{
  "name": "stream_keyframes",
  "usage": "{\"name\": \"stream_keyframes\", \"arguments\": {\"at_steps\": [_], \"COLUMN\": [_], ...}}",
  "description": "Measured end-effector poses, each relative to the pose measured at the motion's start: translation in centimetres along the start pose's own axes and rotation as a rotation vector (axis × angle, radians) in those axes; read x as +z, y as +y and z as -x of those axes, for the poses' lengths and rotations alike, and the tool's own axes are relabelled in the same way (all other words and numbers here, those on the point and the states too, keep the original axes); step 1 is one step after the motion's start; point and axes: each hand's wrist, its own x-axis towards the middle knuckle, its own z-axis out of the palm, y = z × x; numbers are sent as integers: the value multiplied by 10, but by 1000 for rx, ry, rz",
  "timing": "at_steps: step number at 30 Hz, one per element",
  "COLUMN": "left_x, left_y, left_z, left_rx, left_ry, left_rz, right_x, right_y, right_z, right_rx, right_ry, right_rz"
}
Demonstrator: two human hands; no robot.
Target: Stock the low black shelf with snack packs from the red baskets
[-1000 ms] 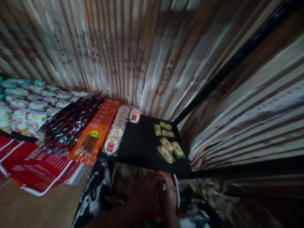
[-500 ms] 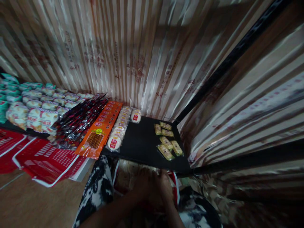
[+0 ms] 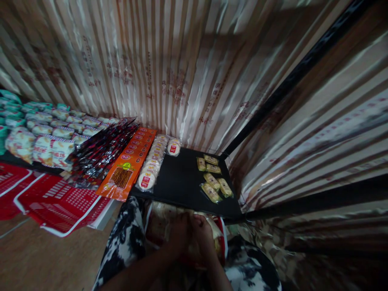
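Observation:
My left hand (image 3: pixel 178 238) and my right hand (image 3: pixel 203 238) are pressed together low in the view, over a red-edged bag (image 3: pixel 157 226) of pale packets on my lap. Both hands are closed round something in that bag, too dark to name. Just beyond them lies a black shelf (image 3: pixel 182 182). On the shelf a row of round white packets with red labels (image 3: pixel 153 163) runs along its left side, and several small yellow packets (image 3: pixel 214 182) lie on its right.
Left of the white packets lie orange packets (image 3: pixel 127 165), dark red packets (image 3: pixel 100 151) and white-and-green packets (image 3: pixel 45 133). Red printed bags (image 3: pixel 57 202) lie on the brown floor (image 3: pixel 36 258). Striped foil sheeting (image 3: pixel 169 68) walls the back and right.
My hands have shifted slightly left and up over the bag. The view has drifted a little, otherwise the shelf goods lie as before.

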Motion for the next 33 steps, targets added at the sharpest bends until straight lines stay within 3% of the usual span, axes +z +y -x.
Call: {"name": "stream_keyframes", "arguments": {"at_steps": [3, 7, 14, 20, 23, 27, 33], "left_x": [1, -2, -25, -56, -73, -101, -127], "left_y": [-5, -16, -22, -20, -18, -12, -7], "left_z": [4, 9, 24, 18, 11, 7, -5], "left_rx": [-5, -2, -14, 129, 157, 234, 411], "left_ry": [71, 136, 256, 311, 300, 185, 67], "left_rz": [86, 210, 378, 569, 542, 350, 237], "right_x": [1, -2, -13, -13, -13, -15, -16], "right_y": [-5, -13, -23, -34, -43, -63, -93], "right_z": [5, 15, 28, 23, 18, 14, 7], "right_rx": [-16, -73, -171, -294, -478, -652, -464], "right_ry": [-74, -159, 35, 135, 183, 83, -108], "right_rz": [-165, -136, 135, 239, 361, 466, 369]}}
